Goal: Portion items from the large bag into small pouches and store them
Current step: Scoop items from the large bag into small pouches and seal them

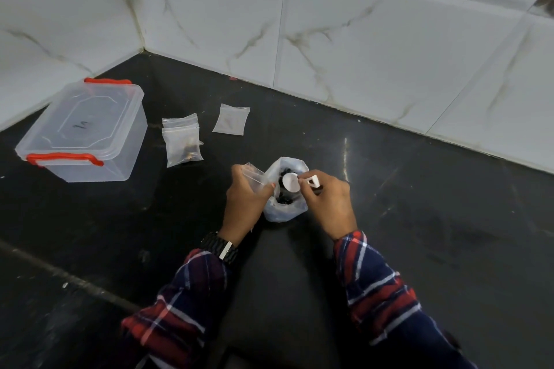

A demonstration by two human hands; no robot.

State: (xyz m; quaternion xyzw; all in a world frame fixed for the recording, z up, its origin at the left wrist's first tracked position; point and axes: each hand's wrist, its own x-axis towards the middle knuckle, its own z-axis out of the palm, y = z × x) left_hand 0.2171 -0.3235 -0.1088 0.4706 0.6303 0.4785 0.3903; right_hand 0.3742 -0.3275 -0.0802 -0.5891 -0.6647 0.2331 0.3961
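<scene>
While the left hand pinches a small pouch, the right hand's grip holds a white scoop over the large bag. The lidded box sits at ten o'clock.

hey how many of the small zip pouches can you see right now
4, perhaps more. One is held in the left hand beside the large bag; two overlap near the clear box, front pouch over back pouch; one empty pouch lies apart. Others may hide beneath.

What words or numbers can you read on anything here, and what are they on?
Nothing here reads clearly.
Storage box: a dark handwritten scribble on its lid, too blurred to read.
White scoop, small pouches, large bag, watch: no writing visible.
</scene>
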